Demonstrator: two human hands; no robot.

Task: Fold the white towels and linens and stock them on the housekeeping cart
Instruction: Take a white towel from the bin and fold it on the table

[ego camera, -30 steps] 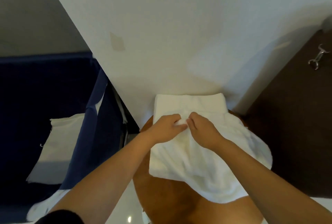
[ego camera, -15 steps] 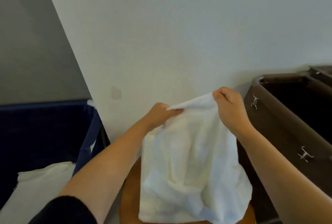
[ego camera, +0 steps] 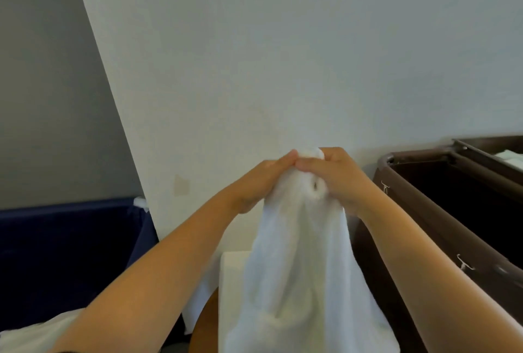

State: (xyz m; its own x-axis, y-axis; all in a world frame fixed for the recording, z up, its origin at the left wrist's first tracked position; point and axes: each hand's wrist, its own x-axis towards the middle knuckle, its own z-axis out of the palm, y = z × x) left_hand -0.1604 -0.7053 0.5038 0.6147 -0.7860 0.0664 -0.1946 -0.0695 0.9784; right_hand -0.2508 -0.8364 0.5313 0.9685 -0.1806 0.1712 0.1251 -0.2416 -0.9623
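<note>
A white towel hangs in the air in front of me, bunched at its top edge. My left hand and my right hand both pinch that top edge, fingertips touching each other. The towel drapes down over a round wooden table. Behind it on the table lies a folded white towel, mostly hidden. The brown housekeeping cart stands at the right with an open dark bin.
A dark blue laundry hamper stands at the left, with white linen in it. A white wall corner rises straight ahead. Metal hooks stick out from the cart's side. More white linen lies in the cart's far compartment.
The towel was lifted off the table and held spread between my hands. Now my hands have come together at the top, bringing its upper corners into one bunch.
</note>
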